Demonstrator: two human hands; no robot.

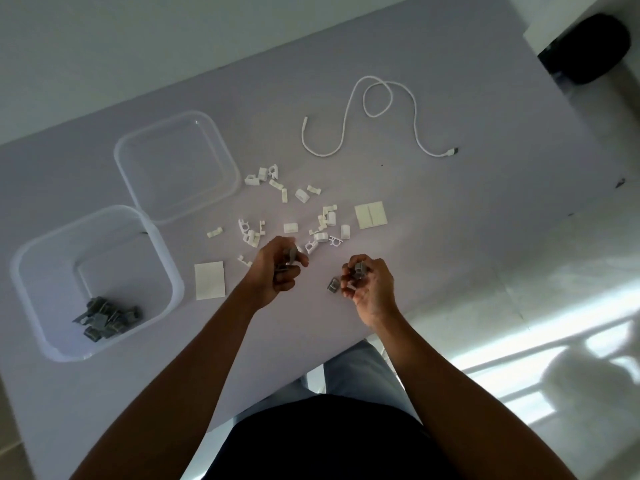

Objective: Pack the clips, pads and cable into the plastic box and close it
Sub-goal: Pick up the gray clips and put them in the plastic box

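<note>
At the far left of the table (450,174) sits the open box (31,289), with a heap of grey clips (107,317) already in its near corner. Just behind it, touching its rim, lies the lid (214,133), upside down. A pad (210,280) rests right of the box, and beyond it white clips (287,209) lie scattered across the middle. The left hand (273,268) is curled round several grey ones, and the right hand (367,282) grips a few more in its fingers; one grey clip (333,285) lies on the table just beside that hand. Further right is a second pad (371,215), and at the back the cable (381,109) sprawls in loose loops.

Both fists look full, so the likely slip is a clip dropping on the way across to the box, which is well apart from the hands. The stray grey clip could be missed. The cable, stiff and looping, may spring up and stop the lid seating unless coiled first.
</note>
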